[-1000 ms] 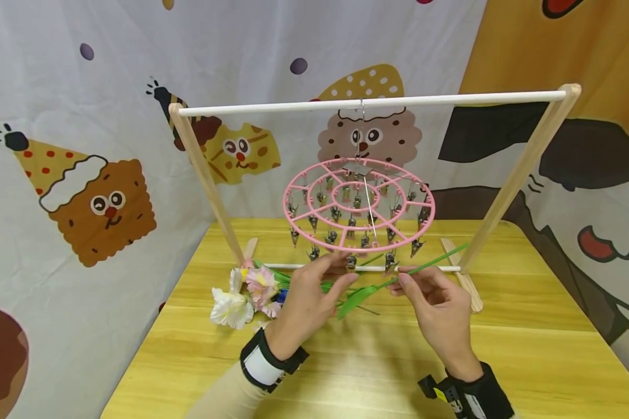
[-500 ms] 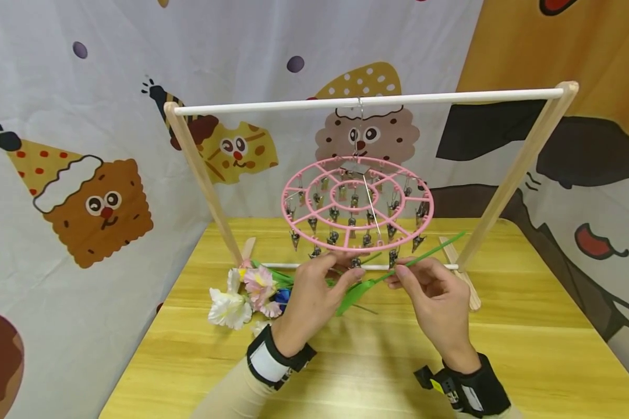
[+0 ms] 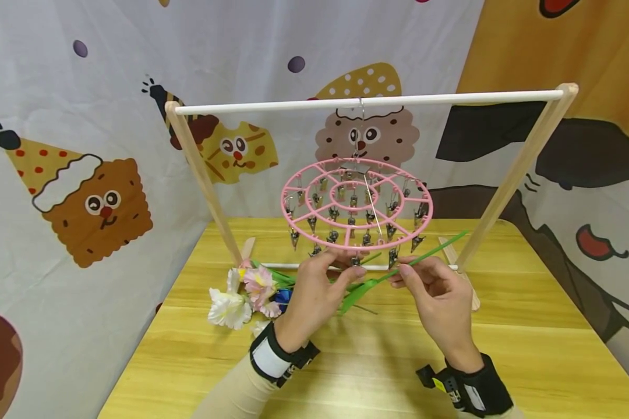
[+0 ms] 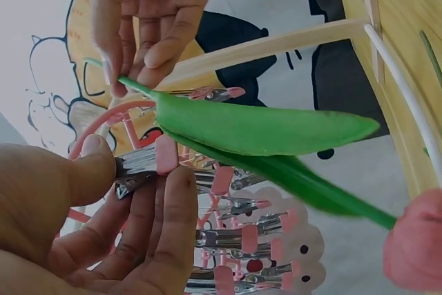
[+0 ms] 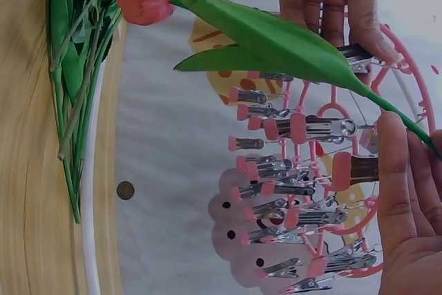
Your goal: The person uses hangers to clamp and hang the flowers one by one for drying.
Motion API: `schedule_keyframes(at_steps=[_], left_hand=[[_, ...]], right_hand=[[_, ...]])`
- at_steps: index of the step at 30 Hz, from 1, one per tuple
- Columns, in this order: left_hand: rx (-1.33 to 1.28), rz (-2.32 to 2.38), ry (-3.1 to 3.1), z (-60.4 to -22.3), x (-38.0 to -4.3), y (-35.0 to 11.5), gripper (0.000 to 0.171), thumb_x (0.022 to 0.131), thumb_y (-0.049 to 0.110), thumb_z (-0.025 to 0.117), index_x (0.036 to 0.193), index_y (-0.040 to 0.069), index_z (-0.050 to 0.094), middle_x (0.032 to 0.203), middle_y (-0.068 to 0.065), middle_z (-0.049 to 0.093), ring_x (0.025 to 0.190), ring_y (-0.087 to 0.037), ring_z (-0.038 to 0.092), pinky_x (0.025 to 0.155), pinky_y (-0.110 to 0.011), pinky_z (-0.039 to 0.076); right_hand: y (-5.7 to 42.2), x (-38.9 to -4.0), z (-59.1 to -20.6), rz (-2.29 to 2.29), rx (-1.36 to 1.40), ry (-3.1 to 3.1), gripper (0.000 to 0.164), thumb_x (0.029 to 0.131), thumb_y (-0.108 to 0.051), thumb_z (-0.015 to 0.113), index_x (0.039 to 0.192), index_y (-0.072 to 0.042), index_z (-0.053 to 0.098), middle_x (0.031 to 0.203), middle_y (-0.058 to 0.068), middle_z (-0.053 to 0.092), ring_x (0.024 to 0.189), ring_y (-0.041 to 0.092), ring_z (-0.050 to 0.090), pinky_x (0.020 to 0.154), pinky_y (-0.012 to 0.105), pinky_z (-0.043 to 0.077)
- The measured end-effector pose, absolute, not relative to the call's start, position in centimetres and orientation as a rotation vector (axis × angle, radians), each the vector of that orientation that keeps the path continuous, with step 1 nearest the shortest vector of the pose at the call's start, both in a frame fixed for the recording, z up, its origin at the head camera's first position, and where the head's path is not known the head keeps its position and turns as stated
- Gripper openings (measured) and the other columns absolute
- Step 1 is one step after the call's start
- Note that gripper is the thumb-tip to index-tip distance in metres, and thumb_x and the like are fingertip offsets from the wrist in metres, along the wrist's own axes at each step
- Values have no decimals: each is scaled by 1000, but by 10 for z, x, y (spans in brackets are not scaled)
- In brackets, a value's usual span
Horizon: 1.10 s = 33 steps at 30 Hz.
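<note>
A pink round clip hanger [image 3: 416,199] with several metal clips hangs in front of me in the head view. My left hand [image 3: 311,294] pinches one pink-tipped clip [image 4: 166,155] between thumb and fingers, under the hanger's near rim. My right hand [image 3: 442,299] pinches the green stem of an artificial tulip [image 5: 146,0]. In the right wrist view the pink bloom points away from this hand, and two long leaves spread from the stem. The left wrist view shows the leaf base [image 4: 166,112] right beside the clip's tips. The bloom is hidden in the head view.
A wooden rack with a white top bar [image 3: 272,107] bears the hanger. Artificial flowers [image 3: 230,307], white, pink and blue, lie on the wooden table [image 3: 377,372] left of my hands, their stems by the lower bar. A cartoon-printed cloth [image 3: 120,87] stands behind.
My left hand has shifted slightly right with the clip, and the hanger's clips sway a little. Both hands keep their grips, with the tulip held at nearly the same slant.
</note>
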<state>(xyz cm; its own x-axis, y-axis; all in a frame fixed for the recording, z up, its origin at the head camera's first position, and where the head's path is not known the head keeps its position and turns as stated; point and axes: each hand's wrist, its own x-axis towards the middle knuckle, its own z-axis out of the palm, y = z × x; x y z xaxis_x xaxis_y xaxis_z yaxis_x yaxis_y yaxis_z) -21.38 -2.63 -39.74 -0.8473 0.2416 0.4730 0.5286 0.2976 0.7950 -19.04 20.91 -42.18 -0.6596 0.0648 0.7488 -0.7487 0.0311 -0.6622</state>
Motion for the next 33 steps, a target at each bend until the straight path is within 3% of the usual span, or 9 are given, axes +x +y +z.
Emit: schedule_keyframes(at_steps=[9,16,22,27,33], left_hand=[[-646,-1732,-2200,-399,-214,-26,18,105,11,88,121,6,82,120,-12,85,112,-29,84,96,-34,73],[-647,-1807,-2096,-400,-215,-23,15,103,6,89,116,2,82,117,-17,86,105,-32,86,94,-32,73],[-634,-1884,-2032,-400,-215,-19,10,102,-1,86,111,0,83,112,-20,87,97,-34,89,90,-31,73],[-600,-1950,-2016,-400,-214,-15,8,102,-4,85,110,-2,82,111,-21,87,98,-31,88,88,-29,72],[-575,-2006,-2039,-399,-213,-12,5,105,-2,84,107,-4,79,110,-24,86,96,-18,85,87,-25,70]], right_hand=[[210,-192,-421,1721,700,-1672,19,103,27,65,116,19,77,103,9,90,86,12,87,78,24,71],[208,-189,-422,1641,630,-1758,22,103,23,69,118,13,81,96,5,89,83,10,85,78,20,70],[206,-188,-423,1560,574,-1845,24,104,21,71,120,8,83,101,-1,89,86,7,85,78,18,68],[203,-187,-425,1544,560,-1883,24,103,20,73,119,6,84,105,-5,89,89,5,85,78,18,68],[199,-188,-427,1545,579,-1888,24,103,20,73,119,5,84,108,-3,90,92,6,86,80,20,70]])
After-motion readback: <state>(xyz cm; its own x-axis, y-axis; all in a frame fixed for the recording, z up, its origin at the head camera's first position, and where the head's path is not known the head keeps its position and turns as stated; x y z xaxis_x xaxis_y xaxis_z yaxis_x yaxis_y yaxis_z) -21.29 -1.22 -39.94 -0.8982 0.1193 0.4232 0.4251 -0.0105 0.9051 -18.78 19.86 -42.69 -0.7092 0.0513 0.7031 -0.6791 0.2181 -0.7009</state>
